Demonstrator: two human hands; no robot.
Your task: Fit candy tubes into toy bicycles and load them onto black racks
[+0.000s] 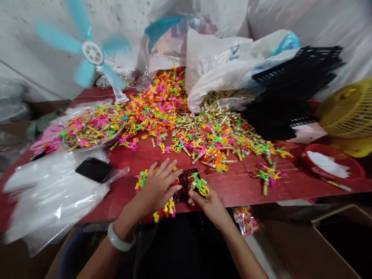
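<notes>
My left hand (157, 190), fingers spread, lies over small colourful plastic pieces (170, 209) at the table's front edge. They sit at the left part of a black perforated tray (187, 178). Just right of the tray my right hand (211, 203) is closed on green and yellow plastic toys (202, 185), which look like little bicycles. Part of what it grips is hidden by the fingers. Beyond both hands spreads a large heap of similar toys (162, 104), mixed with small printed tubes (215, 116).
A blue-bladed fan (93, 53) and a full plastic bowl (113, 135) stand left. Clear bags (58, 193) lie under a black phone (94, 169). Black trays (290, 89), a red basket (353, 174) and a yellow basket-like object (345, 112) are right. A white sack (215, 62) stands behind.
</notes>
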